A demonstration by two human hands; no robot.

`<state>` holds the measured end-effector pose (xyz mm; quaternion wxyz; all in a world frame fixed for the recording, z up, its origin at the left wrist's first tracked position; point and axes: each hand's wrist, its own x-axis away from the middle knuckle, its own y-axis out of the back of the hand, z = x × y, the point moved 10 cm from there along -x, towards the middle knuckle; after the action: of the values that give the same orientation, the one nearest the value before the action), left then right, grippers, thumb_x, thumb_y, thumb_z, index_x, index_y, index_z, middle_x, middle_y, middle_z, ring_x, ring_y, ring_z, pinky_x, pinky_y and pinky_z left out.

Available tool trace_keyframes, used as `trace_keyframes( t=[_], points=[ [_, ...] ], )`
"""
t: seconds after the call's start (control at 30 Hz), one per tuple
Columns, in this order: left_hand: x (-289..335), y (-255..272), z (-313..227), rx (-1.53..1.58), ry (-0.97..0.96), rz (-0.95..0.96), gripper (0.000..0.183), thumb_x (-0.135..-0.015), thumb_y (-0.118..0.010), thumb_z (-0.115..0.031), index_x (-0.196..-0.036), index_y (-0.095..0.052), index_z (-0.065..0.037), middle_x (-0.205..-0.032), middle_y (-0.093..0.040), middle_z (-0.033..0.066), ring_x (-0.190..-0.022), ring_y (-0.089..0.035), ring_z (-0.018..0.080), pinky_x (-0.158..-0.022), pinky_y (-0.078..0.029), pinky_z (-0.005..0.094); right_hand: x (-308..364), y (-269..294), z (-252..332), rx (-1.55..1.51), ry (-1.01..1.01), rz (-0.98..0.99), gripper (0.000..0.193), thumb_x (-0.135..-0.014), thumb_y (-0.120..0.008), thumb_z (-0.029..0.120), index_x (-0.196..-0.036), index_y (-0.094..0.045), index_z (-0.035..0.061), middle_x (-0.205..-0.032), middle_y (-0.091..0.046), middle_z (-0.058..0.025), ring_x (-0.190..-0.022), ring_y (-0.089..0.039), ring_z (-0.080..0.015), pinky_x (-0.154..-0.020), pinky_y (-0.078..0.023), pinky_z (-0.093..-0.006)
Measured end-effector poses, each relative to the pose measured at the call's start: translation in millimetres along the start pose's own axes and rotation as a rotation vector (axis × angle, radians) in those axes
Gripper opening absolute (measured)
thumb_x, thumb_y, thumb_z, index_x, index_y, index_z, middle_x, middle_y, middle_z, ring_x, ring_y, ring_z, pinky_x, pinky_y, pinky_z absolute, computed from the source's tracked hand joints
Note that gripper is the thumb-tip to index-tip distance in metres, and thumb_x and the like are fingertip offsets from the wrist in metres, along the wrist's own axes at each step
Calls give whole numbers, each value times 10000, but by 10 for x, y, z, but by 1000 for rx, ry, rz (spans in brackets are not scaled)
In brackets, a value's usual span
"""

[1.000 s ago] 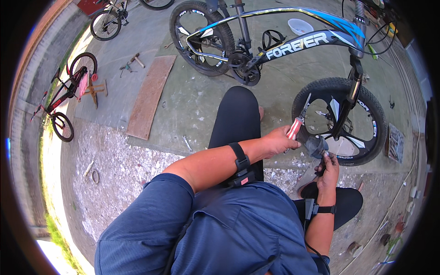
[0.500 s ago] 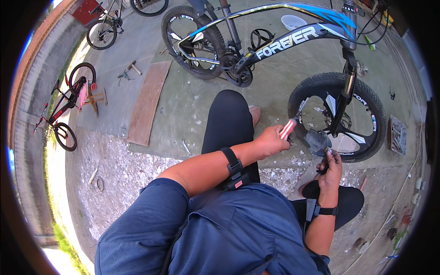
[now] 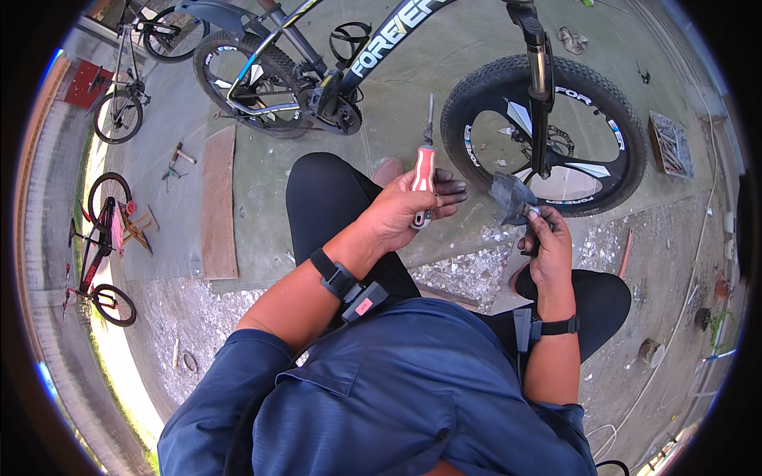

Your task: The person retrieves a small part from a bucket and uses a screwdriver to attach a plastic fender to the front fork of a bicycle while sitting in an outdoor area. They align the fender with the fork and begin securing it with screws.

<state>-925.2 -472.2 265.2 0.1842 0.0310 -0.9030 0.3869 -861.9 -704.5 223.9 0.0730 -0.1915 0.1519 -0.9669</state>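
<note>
A: Movement since the earlier frame?

B: The left grip [image 3: 403, 208] has drawn leftward, away from the right grip [image 3: 549, 242], carrying the screwdriver [image 3: 425, 163]. The view has shifted too.

A: State of each?

B: Left: thumb clamped over the screwdriver, remaining fingers loosely extended behind. Right: narrow, pinching a dark grey part [image 3: 510, 198] by its metal end; the part sits just beyond that grip, toward the left one. Possibly a pedal; not confirmed.

A: Handling?

B: In my judgement, the left grip needs a fuller wrap before force is applied, with the blade aimed clear of the right. The pinched metal end could rotate, so firmer support is advised.

A: Materials?

B: Screwdriver: rounded red handle with pale stripes, thin straight metal shaft. Part: dull, scuffed, blunt cup-like outline, material uncertain. Beyond the right grip, the front wheel [image 3: 520, 119]: knobbly black tyre, broad spokes, white panels.
</note>
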Motion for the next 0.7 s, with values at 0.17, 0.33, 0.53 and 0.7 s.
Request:
trace_keyframes(
  t=[0.17, 0.33, 0.53, 0.7],
  points=[
    [2, -120, 35, 130, 61, 67, 492, -773, -554, 61, -1241, -413, 9, -1290, -492, 267, -1219, -499, 398, -996, -458, 460, -46, 41, -42, 27, 8, 24, 127, -888, -647, 129, -968, -577, 59, -678, -537, 19, -483, -447, -75, -486, -441, -252],
    [0, -162, 66, 178, 97, 84, 551, -746, -590, -18, -1275, -443, 28, -1339, -455, 281, -1267, -450, 408, -1058, -394, 454, -38, 30, -20, 45, 2, -7, 137, -883, -651, 125, -975, -575, 57, -689, -545, 14, -483, -452, -77, -495, -459, -257],
    [-19, -117, 76, 230, 62, 53, 470, -751, -521, 32, -1217, -463, 35, -1286, -496, 266, -1266, -460, 387, -1040, -414, 445, -41, 4, -25, 33, -5, -2, 141, -879, -654, 114, -980, -575, 54, -688, -545, 7, -489, -458, -80, -494, -463, -261],
    [-36, 9, 144, 43, 96, -16, 489, -751, -571, -7, -1228, -463, -1, -1283, -499, 268, -1235, -490, 388, -999, -448, 429, -39, -54, 6, 86, 0, 10, 140, -874, -662, 107, -972, -579, 50, -698, -555, 6, -485, -463, -76, -487, -465, -254]
  ],
)
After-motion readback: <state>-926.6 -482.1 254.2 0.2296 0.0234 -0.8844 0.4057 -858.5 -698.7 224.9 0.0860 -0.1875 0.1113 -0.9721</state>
